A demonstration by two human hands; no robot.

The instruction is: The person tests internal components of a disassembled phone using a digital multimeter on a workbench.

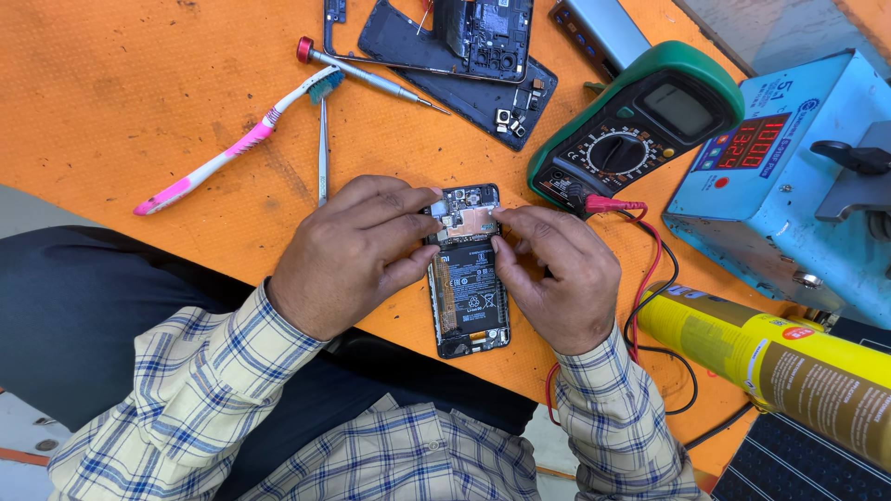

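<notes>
An opened phone (469,278) lies back-up at the centre of the orange mat (121,102), its black battery and circuit board bare. The left hand (348,255) grips its upper edge from nine o'clock, and the right hand (557,274) pinches the board from three o'clock. A pink-and-white toothbrush (232,148) and tweezers (322,153) lie at ten o'clock, with a red-capped screwdriver (371,76) and a second stripped phone (464,51) at twelve. A green multimeter (640,125) sits at one o'clock, a blue power supply (789,176) at two, a yellow can (770,357) at four.
</notes>
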